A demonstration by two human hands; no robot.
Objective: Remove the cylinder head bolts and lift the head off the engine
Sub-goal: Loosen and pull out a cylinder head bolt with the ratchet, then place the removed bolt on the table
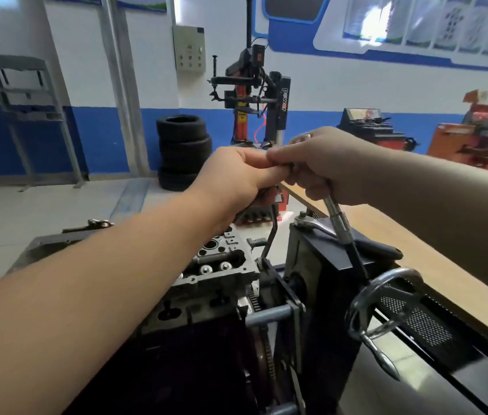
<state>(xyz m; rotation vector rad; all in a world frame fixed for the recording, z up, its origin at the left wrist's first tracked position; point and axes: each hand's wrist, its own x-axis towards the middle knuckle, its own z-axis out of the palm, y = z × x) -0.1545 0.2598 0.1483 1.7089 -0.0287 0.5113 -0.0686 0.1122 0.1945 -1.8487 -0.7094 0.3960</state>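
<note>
Hands meet above the engine: my right hand point(323, 166) grips a ratchet point(336, 218), my left hand point(236, 175) pinches what may be its socket end. Below my left forearm sits the cylinder head point(219, 265).

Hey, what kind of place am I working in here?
Most likely a car repair or tyre workshop: a stack of tyres by the wall, a tyre-changing machine behind it, and an engine on a stand in front of you.
</note>
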